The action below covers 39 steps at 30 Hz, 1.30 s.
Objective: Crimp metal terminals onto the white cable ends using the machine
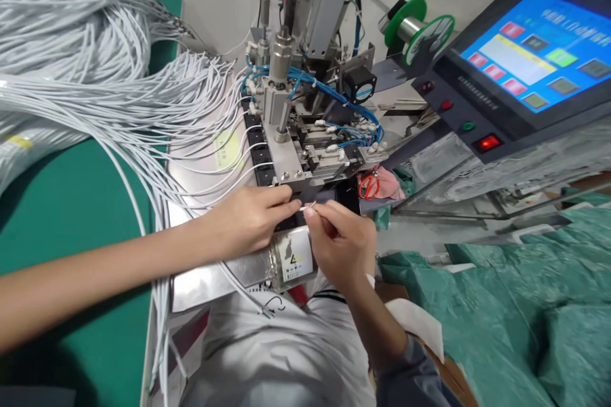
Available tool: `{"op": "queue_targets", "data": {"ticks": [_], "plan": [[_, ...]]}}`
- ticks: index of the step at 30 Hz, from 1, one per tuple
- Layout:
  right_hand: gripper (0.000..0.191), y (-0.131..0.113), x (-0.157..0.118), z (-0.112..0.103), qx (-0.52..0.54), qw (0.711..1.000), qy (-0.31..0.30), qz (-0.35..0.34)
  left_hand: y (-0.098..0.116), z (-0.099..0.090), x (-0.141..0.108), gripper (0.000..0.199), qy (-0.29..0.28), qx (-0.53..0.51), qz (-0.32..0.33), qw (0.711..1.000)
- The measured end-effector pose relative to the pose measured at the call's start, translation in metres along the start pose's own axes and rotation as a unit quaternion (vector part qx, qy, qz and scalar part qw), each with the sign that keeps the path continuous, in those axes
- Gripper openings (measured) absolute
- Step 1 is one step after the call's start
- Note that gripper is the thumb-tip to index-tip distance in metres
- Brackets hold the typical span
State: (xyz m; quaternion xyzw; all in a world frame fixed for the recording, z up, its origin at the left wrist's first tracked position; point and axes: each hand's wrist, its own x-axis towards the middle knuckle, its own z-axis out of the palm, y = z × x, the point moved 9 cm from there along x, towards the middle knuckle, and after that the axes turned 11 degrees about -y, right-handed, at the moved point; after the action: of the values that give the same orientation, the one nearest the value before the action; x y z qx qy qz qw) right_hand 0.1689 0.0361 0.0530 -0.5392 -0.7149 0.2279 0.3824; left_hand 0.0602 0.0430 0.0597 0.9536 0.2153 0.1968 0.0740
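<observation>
My left hand (255,213) is closed around a white cable (302,208) close to its end, just in front of the machine (286,146). At that cable's tip, the thumb and forefinger of my right hand (338,235) pinch the thin wires that stick out. Several other white cables (243,168) run from the left into black slots along the machine's front side. Below my hands sits a box with a warning label (294,257), wrapped in clear plastic.
A large bundle of white cables (95,32) lies on the green table (86,203) at left. Red-handled scissors (369,186) lie beside a pink cloth (389,184). A touch-screen panel (539,51) hangs at upper right near a green wire spool (410,28). Green sacks (515,305) fill the lower right.
</observation>
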Motion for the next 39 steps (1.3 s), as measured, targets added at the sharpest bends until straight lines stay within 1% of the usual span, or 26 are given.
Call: {"op": "queue_targets", "data": {"ticks": [2, 4, 5, 7, 10, 12, 14, 16, 18, 21, 23, 26, 28, 31, 35, 39], "plan": [[0.030, 0.000, 0.007, 0.005, -0.024, 0.997, -0.072, -0.008, 0.002, 0.003, 0.002, 0.027, -0.030, 0.078, 0.022, 0.996], [0.036, 0.005, 0.011, 0.010, 0.004, 0.992, -0.128, -0.011, 0.003, 0.006, 0.003, 0.027, -0.050, 0.100, 0.030, 0.993], [0.037, 0.008, 0.012, 0.012, 0.022, 0.990, -0.138, -0.010, 0.002, 0.007, 0.003, 0.026, -0.054, 0.092, 0.023, 0.994], [0.039, 0.014, 0.013, 0.013, 0.054, 0.991, -0.120, -0.007, -0.003, 0.009, 0.003, 0.026, -0.050, 0.041, -0.011, 0.998], [0.039, 0.021, 0.009, 0.013, 0.091, 0.994, -0.064, -0.001, -0.010, 0.014, 0.001, 0.026, -0.040, -0.068, -0.062, 0.995], [0.038, 0.025, 0.006, 0.015, 0.110, 0.993, -0.043, 0.010, -0.011, 0.019, 0.001, 0.026, -0.045, -0.118, -0.072, 0.989], [0.035, 0.032, 0.004, 0.018, 0.121, 0.992, -0.039, 0.027, -0.010, 0.025, 0.001, 0.027, -0.071, -0.129, -0.068, 0.987], [0.032, 0.040, 0.003, 0.023, 0.129, 0.989, -0.051, 0.047, -0.011, 0.033, 0.001, 0.026, -0.110, -0.107, -0.064, 0.986], [0.030, 0.050, 0.004, 0.027, 0.144, 0.985, -0.070, 0.063, -0.014, 0.039, 0.000, 0.025, -0.143, -0.075, -0.076, 0.984], [0.024, 0.066, 0.005, 0.031, 0.177, 0.977, -0.079, 0.088, -0.022, 0.046, -0.003, 0.025, -0.169, -0.045, -0.105, 0.979], [0.021, 0.079, 0.005, 0.035, 0.201, 0.969, -0.077, 0.118, -0.024, 0.052, -0.004, 0.025, -0.192, -0.023, -0.116, 0.974], [0.019, 0.095, 0.002, 0.048, 0.241, 0.951, -0.100, 0.165, -0.023, 0.060, -0.006, 0.028, -0.232, 0.027, -0.119, 0.965], [0.019, 0.101, 0.001, 0.055, 0.258, 0.943, -0.112, 0.177, -0.023, 0.064, -0.006, 0.031, -0.251, 0.044, -0.120, 0.960], [0.021, 0.104, 0.001, 0.060, 0.266, 0.940, -0.114, 0.181, -0.023, 0.066, -0.006, 0.037, -0.253, 0.041, -0.122, 0.959], [0.021, 0.105, 0.003, 0.061, 0.264, 0.940, -0.127, 0.178, -0.023, 0.066, -0.007, 0.057, -0.252, 0.043, -0.119, 0.959], [0.020, 0.107, 0.004, 0.064, 0.272, 0.936, -0.137, 0.174, -0.024, 0.067, -0.008, 0.060, -0.255, 0.080, -0.124, 0.956]]}}
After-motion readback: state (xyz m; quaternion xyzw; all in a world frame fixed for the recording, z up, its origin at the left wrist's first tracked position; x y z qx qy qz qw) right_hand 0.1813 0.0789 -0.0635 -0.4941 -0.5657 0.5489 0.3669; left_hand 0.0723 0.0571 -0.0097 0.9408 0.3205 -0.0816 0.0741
